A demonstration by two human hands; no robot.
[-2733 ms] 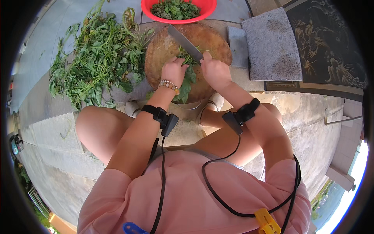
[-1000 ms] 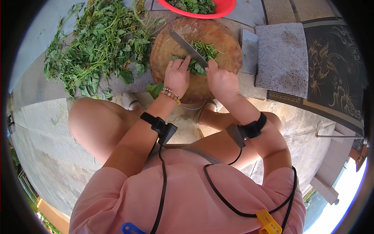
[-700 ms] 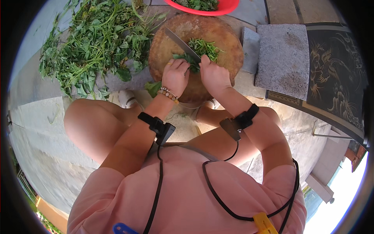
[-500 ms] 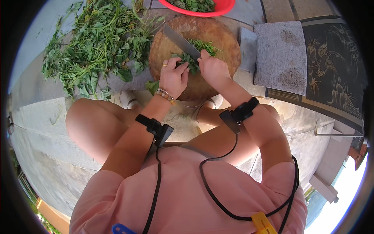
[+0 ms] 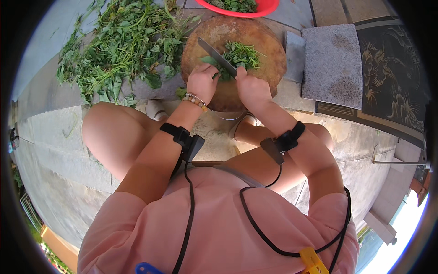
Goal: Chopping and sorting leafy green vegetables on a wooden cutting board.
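Observation:
In my right hand [image 5: 252, 88], closed round its handle, is a cleaver [image 5: 216, 55] whose blade points up and to the left over the round wooden chopping board [image 5: 267, 37]. My left hand [image 5: 202, 83] is closed on leafy greens at the near left part of the board, just beside the blade. A few green leaves [image 5: 211, 60] show between its fingers and the blade; the rest is hidden by the hand. Cut green stems and leaves [image 5: 242, 55] lie in a small heap on the far side of the blade.
A large pile of leafy greens [image 5: 123, 50] spreads on the ground left of the board. Beyond the board stands a red basin [image 5: 270, 8] with greens in it. To the right lie a grey stone slab [image 5: 332, 64] and a dark patterned panel [image 5: 390, 73].
Both hands and the cleaver have shifted slightly in the view, along with the whole scene. The blade has moved toward my left hand, and more of the cut heap shows behind it.

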